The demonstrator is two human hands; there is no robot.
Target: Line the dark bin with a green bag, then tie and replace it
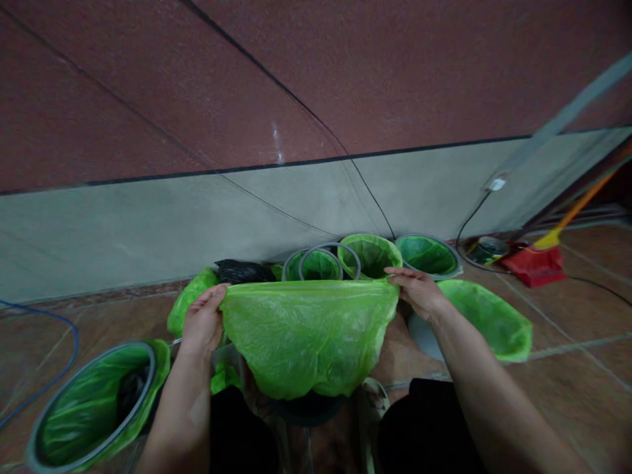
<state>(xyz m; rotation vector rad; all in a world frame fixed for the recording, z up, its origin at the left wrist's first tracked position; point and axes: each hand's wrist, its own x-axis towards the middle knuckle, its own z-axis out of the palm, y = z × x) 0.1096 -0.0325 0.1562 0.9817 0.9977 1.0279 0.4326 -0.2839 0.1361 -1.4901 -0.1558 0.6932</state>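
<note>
A green plastic bin bag (309, 336) is stretched wide between my two hands. My left hand (205, 319) pinches its upper left corner, and my right hand (417, 289) grips the upper right corner. The bag's top edge is pulled straight, and its lower part hangs over a dark rounded bin (311, 409) between my legs. Most of that bin is hidden by the bag. Just beyond the top edge, a loose grey ring (351, 249) leans by a bin lined with green plastic (320, 264).
More green-lined bins stand along the wall, including one at the right (429, 255). A large lined bin (93, 401) is at the lower left. A black bag (244, 270), a red dustpan (536, 264), a black cable (461, 230) and a blue hose (74, 336) lie around.
</note>
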